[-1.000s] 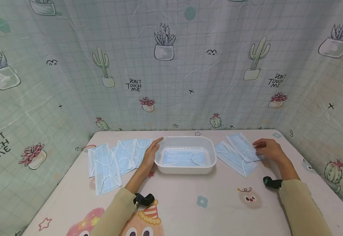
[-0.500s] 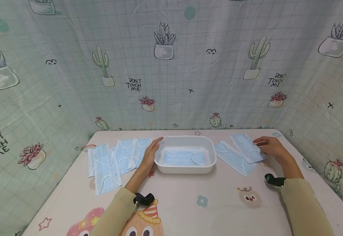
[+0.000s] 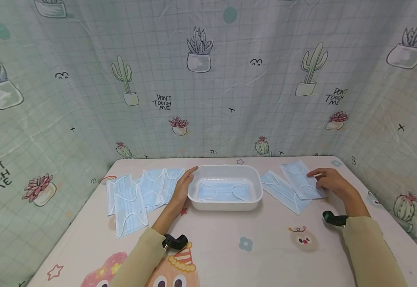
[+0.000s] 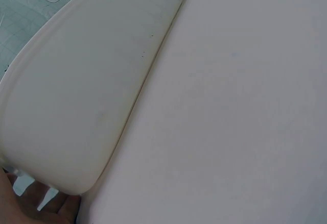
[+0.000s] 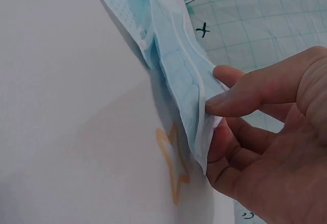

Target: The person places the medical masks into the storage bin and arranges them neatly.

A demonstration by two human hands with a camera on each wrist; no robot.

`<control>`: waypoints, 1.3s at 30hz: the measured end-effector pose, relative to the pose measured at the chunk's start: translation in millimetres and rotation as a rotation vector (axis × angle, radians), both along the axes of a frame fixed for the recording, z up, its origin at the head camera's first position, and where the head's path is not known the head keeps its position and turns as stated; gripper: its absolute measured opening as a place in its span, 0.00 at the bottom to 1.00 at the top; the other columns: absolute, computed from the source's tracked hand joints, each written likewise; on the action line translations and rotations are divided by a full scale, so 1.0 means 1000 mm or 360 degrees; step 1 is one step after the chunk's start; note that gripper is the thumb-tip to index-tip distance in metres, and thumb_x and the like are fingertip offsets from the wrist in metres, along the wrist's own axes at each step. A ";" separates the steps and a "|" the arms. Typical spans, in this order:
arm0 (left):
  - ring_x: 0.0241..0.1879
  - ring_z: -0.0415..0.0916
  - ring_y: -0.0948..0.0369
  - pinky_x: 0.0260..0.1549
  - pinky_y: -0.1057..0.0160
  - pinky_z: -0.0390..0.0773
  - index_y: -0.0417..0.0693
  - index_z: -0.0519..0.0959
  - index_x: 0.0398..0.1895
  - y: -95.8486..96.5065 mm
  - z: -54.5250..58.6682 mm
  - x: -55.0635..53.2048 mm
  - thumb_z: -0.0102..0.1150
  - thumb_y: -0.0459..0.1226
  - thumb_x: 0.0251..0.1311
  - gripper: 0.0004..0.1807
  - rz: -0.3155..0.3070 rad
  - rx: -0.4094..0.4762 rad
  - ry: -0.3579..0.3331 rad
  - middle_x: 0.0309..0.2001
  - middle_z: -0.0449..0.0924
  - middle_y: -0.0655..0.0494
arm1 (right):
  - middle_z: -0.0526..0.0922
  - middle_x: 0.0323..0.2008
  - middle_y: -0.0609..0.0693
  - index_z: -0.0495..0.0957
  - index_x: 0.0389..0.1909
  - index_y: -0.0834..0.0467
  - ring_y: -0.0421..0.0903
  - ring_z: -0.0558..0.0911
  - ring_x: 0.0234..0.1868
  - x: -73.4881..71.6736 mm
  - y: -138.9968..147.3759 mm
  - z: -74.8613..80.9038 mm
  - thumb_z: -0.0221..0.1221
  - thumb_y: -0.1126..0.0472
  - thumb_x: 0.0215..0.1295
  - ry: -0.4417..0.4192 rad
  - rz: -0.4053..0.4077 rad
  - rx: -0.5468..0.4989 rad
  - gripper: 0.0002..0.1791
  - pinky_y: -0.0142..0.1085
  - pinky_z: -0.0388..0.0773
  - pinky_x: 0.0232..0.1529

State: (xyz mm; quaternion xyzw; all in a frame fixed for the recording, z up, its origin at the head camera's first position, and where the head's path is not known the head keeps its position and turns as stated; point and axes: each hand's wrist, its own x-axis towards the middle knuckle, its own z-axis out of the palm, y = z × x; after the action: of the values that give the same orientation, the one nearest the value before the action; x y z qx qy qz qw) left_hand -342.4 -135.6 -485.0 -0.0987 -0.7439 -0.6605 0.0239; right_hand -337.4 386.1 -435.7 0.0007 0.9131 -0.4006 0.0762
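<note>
My right hand (image 3: 331, 181) pinches the right edge of a blue face mask (image 3: 299, 179), thumb on one face and fingers behind it in the right wrist view. That mask (image 5: 179, 66) partly overlaps another mask (image 3: 281, 192) to its left. My left hand (image 3: 182, 189) rests against the left side of a white plastic tub (image 3: 226, 206). One face mask (image 3: 224, 192) lies flat in the tub, its ear loops on top. In the left wrist view, left fingers (image 4: 33, 196) show at the end of the tub (image 4: 82, 91).
Several blue masks (image 3: 131, 207) lie overlapping at the left of the table (image 3: 265, 255), beside my left forearm. A patterned cloth (image 3: 215, 99) rises around the back and both sides. Black wrist cameras (image 3: 333, 219) sit at both sleeves.
My right hand has shifted slightly right, and the upper right mask has slid right with it, overlapping the lower one less. The left hand and tub stay in place.
</note>
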 end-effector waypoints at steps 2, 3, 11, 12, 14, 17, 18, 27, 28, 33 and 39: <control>0.82 0.52 0.48 0.80 0.41 0.49 0.58 0.67 0.77 0.000 0.000 0.000 0.35 0.44 0.82 0.25 -0.0002 0.0000 0.0003 0.80 0.62 0.52 | 0.61 0.69 0.79 0.68 0.68 0.73 0.67 0.68 0.58 0.000 0.000 0.000 0.52 0.73 0.61 -0.0022 -0.0002 0.0013 0.31 0.47 0.74 0.51; 0.82 0.52 0.48 0.80 0.41 0.49 0.57 0.67 0.77 0.000 0.000 0.000 0.35 0.44 0.82 0.25 -0.0005 0.0001 0.0005 0.80 0.62 0.52 | 0.61 0.70 0.79 0.68 0.68 0.73 0.67 0.67 0.58 0.000 0.001 -0.001 0.52 0.72 0.61 -0.0033 -0.0003 0.0015 0.31 0.50 0.74 0.53; 0.82 0.52 0.48 0.80 0.40 0.48 0.57 0.67 0.77 -0.001 0.000 0.000 0.35 0.44 0.82 0.25 -0.0010 0.0024 -0.0008 0.80 0.61 0.52 | 0.60 0.74 0.75 0.69 0.69 0.70 0.67 0.66 0.64 -0.004 0.007 -0.006 0.55 0.59 0.72 -0.0048 -0.0112 0.0001 0.29 0.57 0.72 0.61; 0.82 0.51 0.48 0.80 0.40 0.48 0.57 0.67 0.77 -0.001 0.000 0.000 0.35 0.44 0.82 0.25 -0.0010 0.0024 -0.0008 0.80 0.61 0.52 | 0.59 0.74 0.75 0.69 0.69 0.70 0.67 0.66 0.65 -0.005 0.007 -0.007 0.56 0.58 0.73 -0.0050 -0.0138 -0.0015 0.29 0.57 0.71 0.61; 0.82 0.51 0.49 0.81 0.41 0.48 0.57 0.67 0.77 0.000 0.000 0.000 0.35 0.44 0.82 0.25 -0.0007 0.0025 -0.0007 0.80 0.61 0.52 | 0.58 0.75 0.74 0.68 0.70 0.69 0.69 0.64 0.67 -0.007 0.008 -0.010 0.57 0.57 0.72 -0.0061 -0.0179 -0.0048 0.31 0.61 0.69 0.64; 0.82 0.51 0.49 0.81 0.41 0.48 0.58 0.67 0.77 0.000 0.000 0.000 0.35 0.45 0.82 0.25 -0.0007 0.0023 -0.0006 0.80 0.61 0.52 | 0.52 0.78 0.74 0.66 0.73 0.67 0.72 0.59 0.72 -0.009 0.009 -0.010 0.57 0.59 0.71 -0.0090 -0.0188 -0.0098 0.32 0.66 0.65 0.69; 0.82 0.51 0.48 0.80 0.40 0.48 0.58 0.67 0.77 0.000 0.000 0.000 0.35 0.44 0.82 0.25 -0.0009 0.0021 -0.0003 0.80 0.61 0.52 | 0.50 0.79 0.74 0.65 0.74 0.66 0.73 0.56 0.74 -0.009 0.009 -0.009 0.56 0.60 0.70 -0.0097 -0.0168 -0.0118 0.32 0.68 0.62 0.70; 0.82 0.52 0.49 0.80 0.41 0.48 0.59 0.67 0.77 0.000 0.000 0.000 0.35 0.44 0.82 0.25 -0.0015 0.0019 -0.0012 0.80 0.61 0.52 | 0.39 0.80 0.74 0.61 0.77 0.66 0.78 0.43 0.78 -0.004 0.008 -0.006 0.52 0.67 0.70 -0.0130 0.0032 -0.0157 0.34 0.75 0.48 0.72; 0.82 0.52 0.49 0.80 0.41 0.48 0.59 0.67 0.77 0.000 0.000 0.000 0.35 0.44 0.82 0.25 -0.0014 0.0021 -0.0014 0.80 0.61 0.52 | 0.38 0.80 0.74 0.60 0.77 0.66 0.78 0.42 0.78 -0.005 0.008 -0.006 0.52 0.67 0.70 -0.0140 0.0041 -0.0168 0.34 0.76 0.47 0.72; 0.82 0.52 0.49 0.80 0.41 0.48 0.58 0.68 0.77 -0.001 0.000 -0.001 0.35 0.44 0.82 0.25 -0.0015 0.0031 -0.0006 0.80 0.62 0.52 | 0.37 0.81 0.73 0.58 0.78 0.65 0.77 0.43 0.78 -0.005 0.009 -0.007 0.57 0.61 0.72 -0.0187 0.0065 -0.0190 0.37 0.76 0.48 0.72; 0.82 0.51 0.48 0.80 0.40 0.47 0.58 0.67 0.77 -0.001 -0.001 -0.001 0.35 0.44 0.82 0.25 -0.0027 0.0029 -0.0009 0.80 0.61 0.52 | 0.39 0.80 0.75 0.59 0.78 0.65 0.75 0.48 0.77 -0.006 0.008 -0.010 0.66 0.54 0.68 -0.0155 0.0064 -0.0176 0.43 0.73 0.51 0.73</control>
State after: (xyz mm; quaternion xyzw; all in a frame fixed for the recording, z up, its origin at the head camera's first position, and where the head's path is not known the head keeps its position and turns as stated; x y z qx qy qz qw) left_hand -343.7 -136.2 -485.7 -0.1029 -0.7370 -0.6678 0.0169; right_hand -343.8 394.1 -446.0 -0.0025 0.8846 -0.4483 0.1284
